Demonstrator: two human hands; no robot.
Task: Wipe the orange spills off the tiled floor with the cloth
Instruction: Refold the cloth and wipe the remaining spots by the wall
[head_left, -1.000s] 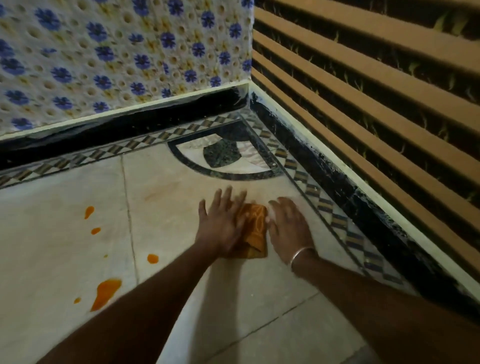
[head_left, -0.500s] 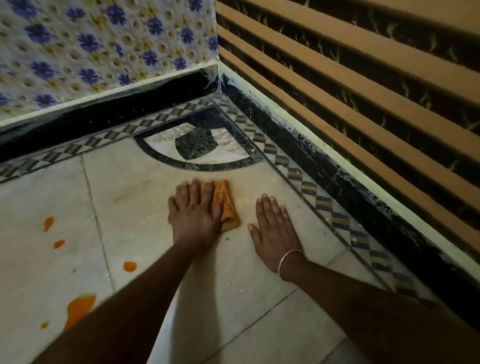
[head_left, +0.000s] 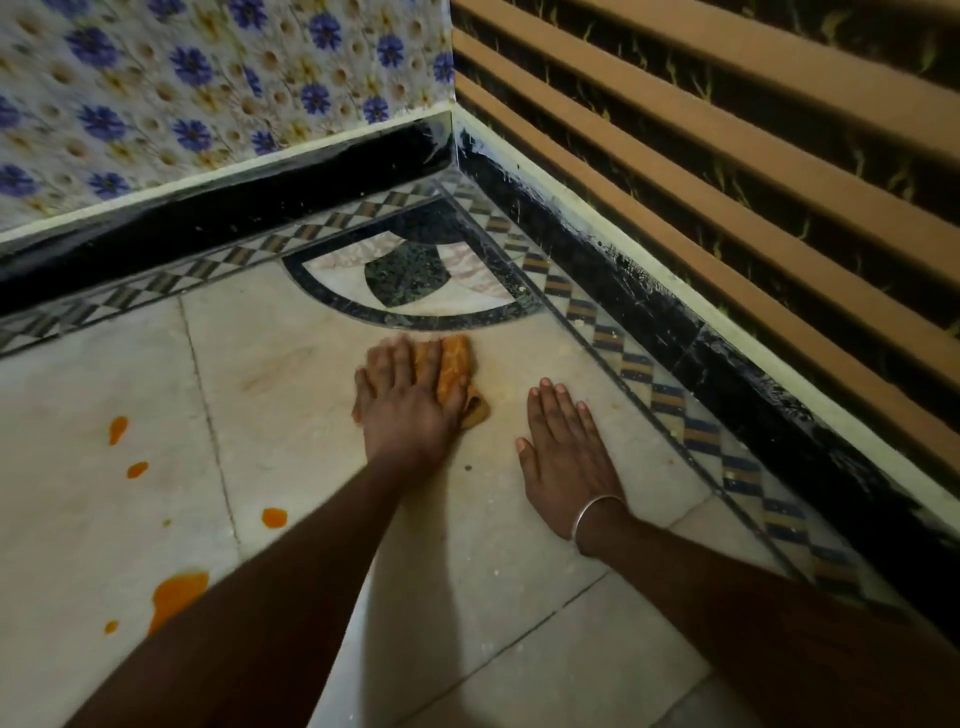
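Left hand (head_left: 410, 402) is pressing flat on the bunched orange cloth (head_left: 454, 366), near the corner inlay; right hand (head_left: 569, 457) is lying open on the floor (head_left: 291, 415). Cloth looks soft, light: palm pressure should be holding it. Spills (head_left: 176, 592) sitting well left.

From my left hand (head_left: 410, 402) toward nine o'clock the tiled floor (head_left: 291, 426) lies bare up to the orange spills (head_left: 179, 592) at seven and eight. My right hand (head_left: 563, 457) blocks three o'clock. At twelve, the black skirting (head_left: 223, 223) closes the corner.
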